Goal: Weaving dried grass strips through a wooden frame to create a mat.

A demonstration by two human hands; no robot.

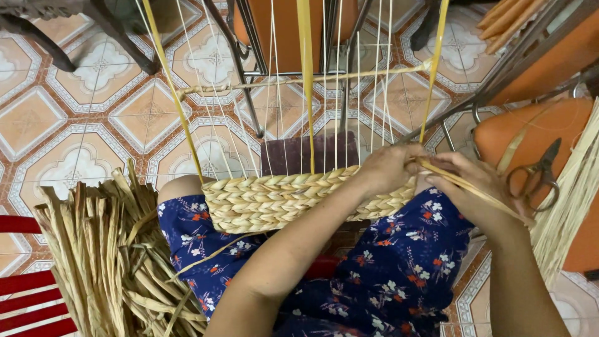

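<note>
The tiled floor [81, 118], patterned in terracotta, cream and grey, fills the view behind the woven band [281, 200], which serves here as the landmark. Below the band lies the person's lap in dark blue floral cloth [387, 274]. To the band's lower left stands a large loose bundle of dried flat leaves [106, 262], tan and creased, too many to count, with red slats [25, 293] at its far left. Above the band rise many thin pale warp strings [337, 100], crossed by a single horizontal cane rod [293, 80]; three wider yellow strips [306, 75] hang among them. Beyond the strings, above the band, stands an orange chair with metal legs [281, 31]. To the band's right sits another orange seat [530, 137] carrying one pair of dark metal scissors [536, 175], with a sheaf of pale fibres [574, 193] just beside it.

The band itself is a flat plaited strip of straw-coloured fibre, four braided rows thick, resting across the knees.

The left hand [390, 168] lies on the band's right end, fingers curled down over the weave. The right hand [474, 187], just right of the band, has its fingers closed on a few thin straw strands [462, 184] that run slantwise past the wrist.
</note>
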